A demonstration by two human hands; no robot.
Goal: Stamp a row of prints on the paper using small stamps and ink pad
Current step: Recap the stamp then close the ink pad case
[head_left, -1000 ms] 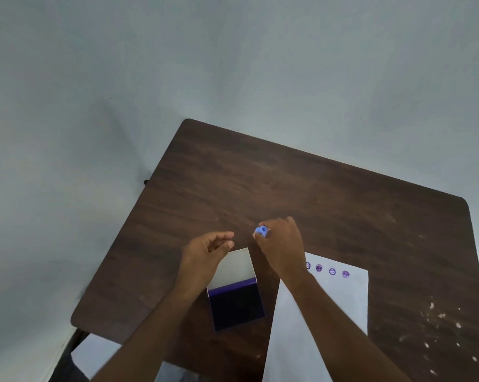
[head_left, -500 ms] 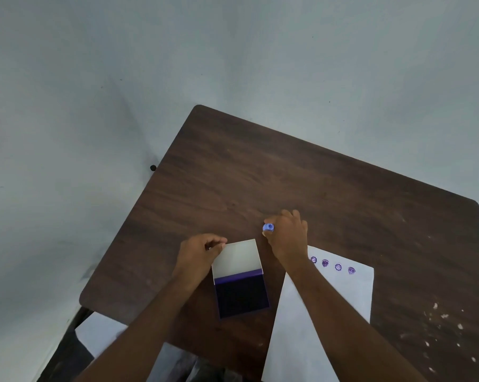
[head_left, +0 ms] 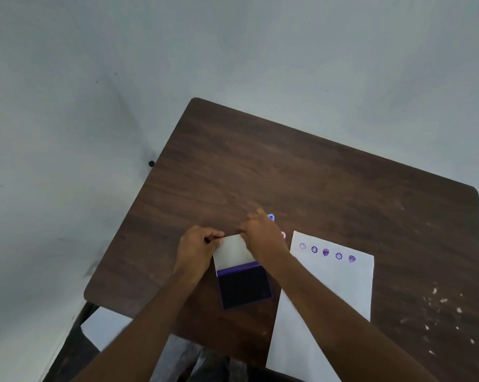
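Both hands grip the raised lid (head_left: 234, 248) of the ink pad (head_left: 245, 286): the left hand (head_left: 198, 248) pinches its left corner, the right hand (head_left: 263, 238) its right edge. The paper (head_left: 330, 293), bearing five prints (head_left: 326, 252), lies right of the right hand; a blue stamp (head_left: 271, 217) sits just beyond it on the surface (head_left: 301, 177).

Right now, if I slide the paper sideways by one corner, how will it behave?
The paper looks thin and floppy, so it would likely buckle rather than slide whole. It overhangs the table edge, so it may droop or slip off.
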